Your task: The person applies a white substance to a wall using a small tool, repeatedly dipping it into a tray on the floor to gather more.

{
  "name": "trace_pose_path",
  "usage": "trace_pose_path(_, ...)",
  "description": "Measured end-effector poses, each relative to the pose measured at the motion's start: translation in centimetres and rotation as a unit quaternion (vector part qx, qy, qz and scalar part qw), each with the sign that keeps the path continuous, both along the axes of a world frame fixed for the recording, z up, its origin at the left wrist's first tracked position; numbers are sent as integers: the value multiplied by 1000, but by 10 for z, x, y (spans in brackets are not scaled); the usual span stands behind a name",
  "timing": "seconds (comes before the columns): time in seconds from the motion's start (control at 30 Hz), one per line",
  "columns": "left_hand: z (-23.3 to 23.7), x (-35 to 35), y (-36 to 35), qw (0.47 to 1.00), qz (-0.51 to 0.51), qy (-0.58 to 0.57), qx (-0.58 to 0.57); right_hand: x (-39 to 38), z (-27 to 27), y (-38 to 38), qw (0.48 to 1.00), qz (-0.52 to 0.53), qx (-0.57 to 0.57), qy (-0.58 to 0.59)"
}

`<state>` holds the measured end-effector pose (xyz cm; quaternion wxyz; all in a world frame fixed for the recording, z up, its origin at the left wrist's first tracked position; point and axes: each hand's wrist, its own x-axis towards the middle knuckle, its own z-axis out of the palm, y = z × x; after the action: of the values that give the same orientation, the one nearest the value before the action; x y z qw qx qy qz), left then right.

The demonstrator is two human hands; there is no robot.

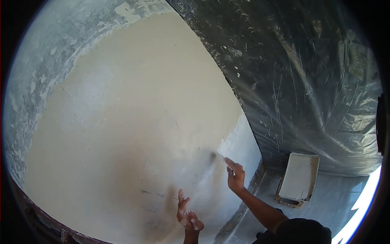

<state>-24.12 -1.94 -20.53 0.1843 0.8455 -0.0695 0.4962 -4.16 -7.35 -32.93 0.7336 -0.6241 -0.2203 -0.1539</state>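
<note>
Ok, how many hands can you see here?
2. The right hand is raised to the wall, holding a tool against it. The left hand is lower, near the bottom edge of the picture, close to the same wall. No others show.

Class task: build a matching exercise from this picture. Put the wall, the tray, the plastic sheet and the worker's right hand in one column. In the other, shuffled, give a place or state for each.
Column one
1 wall
2 tray
3 plastic sheet
4 right hand

Column two
A lies on the floor, full of white paste
B holds a tool against the wall
C cream in the middle, grey at the edges
D hangs wrinkled and spattered on the right

Pairs: 1-C, 2-A, 3-D, 4-B
</note>
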Motion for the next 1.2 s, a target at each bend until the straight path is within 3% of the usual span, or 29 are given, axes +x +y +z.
trace_pose_path(0.13, -10, -13, -6, 1000, -21, 10, -3, 118, 23, 45, 971, -69, 210, 89)
trace_pose_path(0.23, -6, -28, -16, 999, -6, 45, -4, 122, 15, 75, 980, -74, 168, 81)
trace_pose_path(0.27, -2, -32, -17, 997, 21, 67, -15, 106, 9, 80, 986, -112, 119, 33)
trace_pose_path(0.37, -18, -42, 2, 1000, -10, 22, -8, 10, -11, 79, 996, -38, 69, 42)
trace_pose_path(0.47, -77, -82, 24, 997, -24, 47, -63, -110, -53, 34, 996, 78, -31, -10)
trace_pose_path(0.53, -108, -89, 29, 989, -34, 76, -122, -153, -73, -8, 984, 158, -81, 14)
trace_pose_path(0.6, -137, -91, 20, 974, -44, 114, -193, -161, -93, -46, 946, 179, -169, 213)
trace_pose_path(0.63, -154, -93, 12, 962, -50, 138, -232, -153, -109, -60, 922, 161, -142, 322)
trace_pose_path(0.67, -154, -73, 2, 946, -56, 162, -274, -139, -146, -72, 902, 135, -126, 390)
trace_pose_path(0.7, -161, -58, -11, 928, -60, 186, -317, -124, -182, -88, 876, 153, 60, 454)
trace_pose_path(0.77, -182, -27, -44, 885, -64, 232, -398, -94, -168, -144, 834, 151, 157, 507)
trace_pose_path(0.97, -292, 17, -133, 716, -76, 341, -604, -49, -217, -262, 794, 100, 201, 565)
trace_pose_path(1.07, -326, 38, -183, 689, -18, 396, -607, -40, -240, -305, 788, 42, 146, 597)
trace_pose_path(1.13, -356, 49, -204, 640, 7, 421, -642, -34, -273, -337, 778, 2, 90, 621)
trace_pose_path(1.2, -386, 56, -227, 551, 62, 439, -706, -24, -295, -365, 851, -51, -132, 506)
